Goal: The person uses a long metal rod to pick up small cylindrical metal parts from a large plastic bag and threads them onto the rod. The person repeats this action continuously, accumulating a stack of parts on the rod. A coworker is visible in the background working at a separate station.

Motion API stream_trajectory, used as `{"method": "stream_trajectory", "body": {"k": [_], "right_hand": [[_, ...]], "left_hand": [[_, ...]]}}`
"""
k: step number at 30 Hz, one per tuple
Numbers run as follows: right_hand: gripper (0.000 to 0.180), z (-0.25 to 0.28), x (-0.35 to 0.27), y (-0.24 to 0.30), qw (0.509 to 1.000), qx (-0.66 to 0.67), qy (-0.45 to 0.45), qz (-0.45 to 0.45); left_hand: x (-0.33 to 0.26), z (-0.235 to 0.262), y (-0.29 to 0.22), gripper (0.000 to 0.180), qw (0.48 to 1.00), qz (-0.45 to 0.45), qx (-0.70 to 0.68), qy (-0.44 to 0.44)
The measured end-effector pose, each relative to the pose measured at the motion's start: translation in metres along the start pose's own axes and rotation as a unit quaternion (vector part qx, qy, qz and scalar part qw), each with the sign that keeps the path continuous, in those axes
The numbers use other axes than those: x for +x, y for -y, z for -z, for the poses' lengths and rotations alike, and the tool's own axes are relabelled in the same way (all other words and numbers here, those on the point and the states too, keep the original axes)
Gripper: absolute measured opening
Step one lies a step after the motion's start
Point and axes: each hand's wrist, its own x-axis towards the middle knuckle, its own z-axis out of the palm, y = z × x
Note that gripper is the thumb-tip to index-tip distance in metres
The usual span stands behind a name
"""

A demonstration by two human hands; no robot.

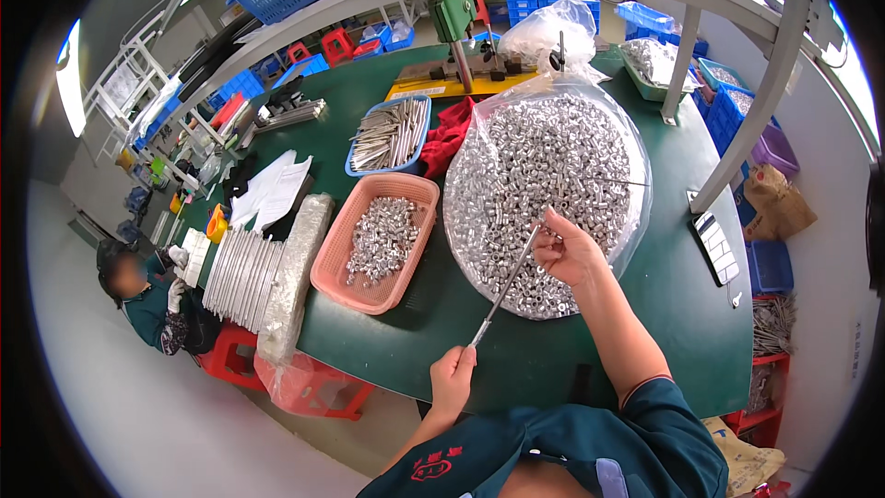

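Note:
A slim metal rod (507,293) slants up and to the right over the near edge of a big heap of small silvery metal sleeves (562,166). My left hand (452,380) is closed round the rod's lower end, just off the table's front edge. At the upper end, the fingers of my right hand (570,249) are pinched together on the tip, above the heap. Whether a small sleeve is also between those fingertips I cannot tell. The heap lies in a wide round container lined with clear plastic (640,198).
Left of the heap stand a pink basket (324,278) of small metal parts and a blue basket (426,134) of metal rods. A green press (454,18) is behind. A phone (715,249) lies right. A person (143,300) sits far left, beside stacked rods (244,277).

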Motion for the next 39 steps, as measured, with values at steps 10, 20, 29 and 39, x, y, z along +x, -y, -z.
{"method": "stream_trajectory", "body": {"k": [10, 20, 29, 39], "right_hand": [[0.011, -0.006, -0.005, 0.0, 0.996, -0.069, 0.029, 0.046], [0.012, -0.007, -0.013, 0.026, 0.94, -0.332, 0.055, 0.052], [0.026, -0.015, -0.018, 0.018, 0.865, -0.479, -0.018, 0.152], [0.028, -0.021, -0.019, -0.035, 0.741, -0.646, 0.185, 0.018]], "left_hand": [[0.002, -0.001, 0.003, 0.033, 1.0, -0.009, 0.016, -0.001], [0.001, 0.0, 0.003, 0.031, 0.999, -0.021, 0.026, 0.006], [-0.001, -0.003, 0.002, 0.031, 0.999, -0.019, 0.041, -0.006], [0.005, 0.003, 0.013, 0.033, 0.993, 0.08, -0.085, -0.027]]}}
